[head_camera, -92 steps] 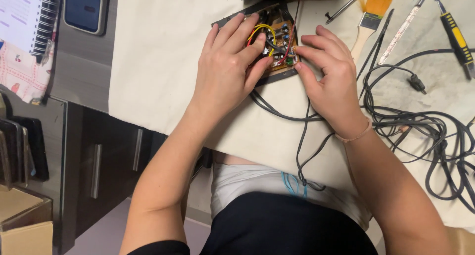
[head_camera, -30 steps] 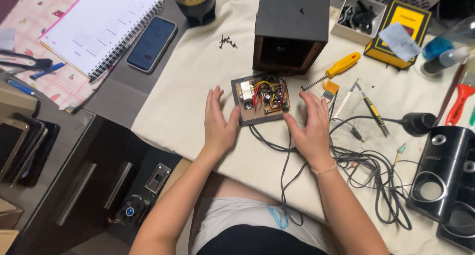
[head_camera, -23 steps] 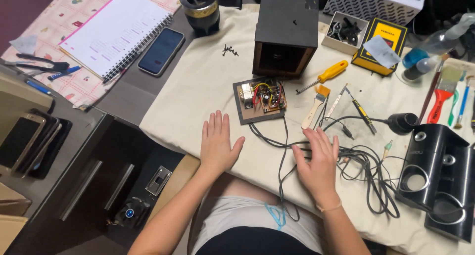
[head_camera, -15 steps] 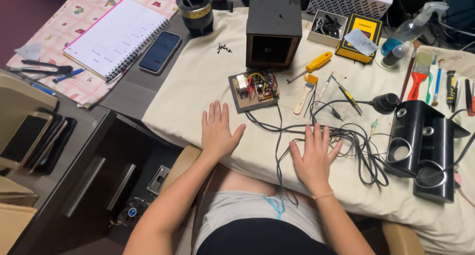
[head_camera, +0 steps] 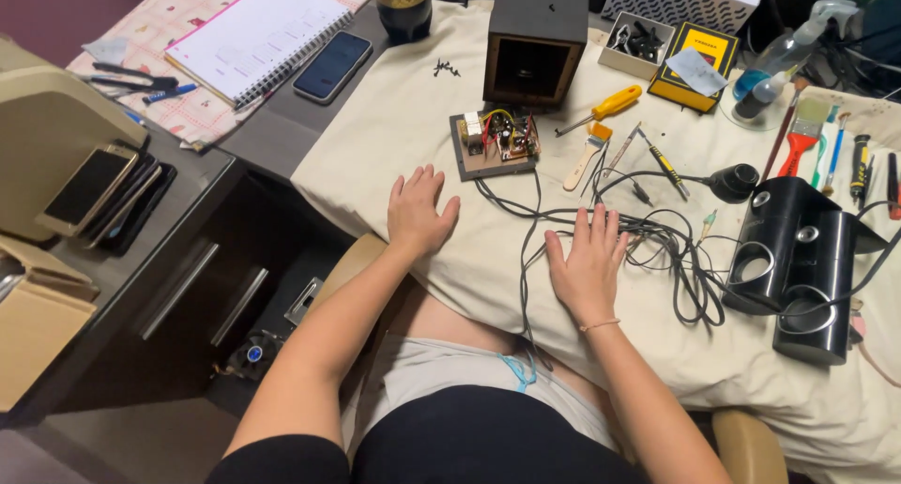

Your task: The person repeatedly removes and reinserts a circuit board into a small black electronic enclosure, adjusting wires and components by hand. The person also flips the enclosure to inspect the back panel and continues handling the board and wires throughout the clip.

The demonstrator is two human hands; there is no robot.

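Both hands lie flat with fingers spread, holding nothing, on the cream cloth [head_camera: 422, 118] covering the table: left hand [head_camera: 418, 212] at frame centre, right hand [head_camera: 587, 263] touching tangled black cables [head_camera: 657, 245]. The brown circuit board with coloured wires [head_camera: 495, 143] lies above, apart from both. Upper right, a small white open box [head_camera: 631, 43] holds dark parts.

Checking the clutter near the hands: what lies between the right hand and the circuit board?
In the head view, black cables run over the cream cloth from the circuit board down beside the right hand; nothing else lies there.
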